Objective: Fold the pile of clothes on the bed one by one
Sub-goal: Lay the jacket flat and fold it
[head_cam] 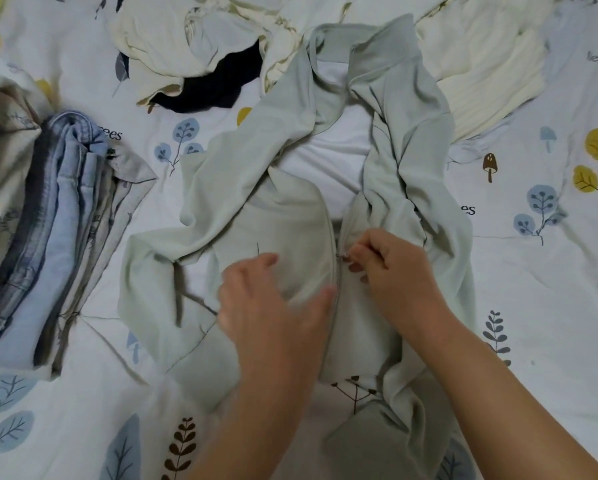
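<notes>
A pale green zip-up jacket [290, 216] is lying front-up in the middle of the bed [533, 289], its collar pointing away from the person and its hem nearest them, so the zip [337, 271] is running straight away from the body — and that line is what the next pull looks set to follow. The right hand [391, 268] is sitting just right of the zip with its fingers [356, 254] curled and pinching the small metal slider, which is lying partway up the front; above it the two front panels are gaping apart over a white lining. The left hand [273, 299] is pressing flat on the left panel just beside the zip, fingers straight and spread, probably holding the cloth taut. It looks like the zip is being drawn shut before folding, and a rumple in the right panel above the slider may be in the way. The unfolded heap of cream and dark clothes [200, 53] is lying beyond the collar, a cream knit [481, 71] to the far right, and a stack of folded garments [58, 230] well off to the left.
</notes>
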The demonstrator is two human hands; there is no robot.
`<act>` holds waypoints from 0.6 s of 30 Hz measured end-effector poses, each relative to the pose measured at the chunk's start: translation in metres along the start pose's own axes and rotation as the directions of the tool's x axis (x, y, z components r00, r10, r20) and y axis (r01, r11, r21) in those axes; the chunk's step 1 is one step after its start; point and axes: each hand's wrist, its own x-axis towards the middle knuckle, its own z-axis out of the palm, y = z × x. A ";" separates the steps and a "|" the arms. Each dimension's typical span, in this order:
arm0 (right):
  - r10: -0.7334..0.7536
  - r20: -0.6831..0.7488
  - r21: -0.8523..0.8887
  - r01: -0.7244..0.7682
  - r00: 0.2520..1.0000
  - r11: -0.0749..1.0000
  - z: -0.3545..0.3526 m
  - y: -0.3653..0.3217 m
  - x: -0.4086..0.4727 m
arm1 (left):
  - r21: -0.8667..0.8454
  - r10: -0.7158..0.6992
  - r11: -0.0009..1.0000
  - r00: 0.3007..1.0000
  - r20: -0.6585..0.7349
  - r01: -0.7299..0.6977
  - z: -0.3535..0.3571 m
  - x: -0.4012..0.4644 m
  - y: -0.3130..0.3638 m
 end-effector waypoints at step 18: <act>0.028 -0.315 0.114 0.009 0.949 0.993 -0.032 -0.032 0.091 | 0.043 0.056 0.983 0.515 0.855 -0.178 -0.001 0.048 -0.024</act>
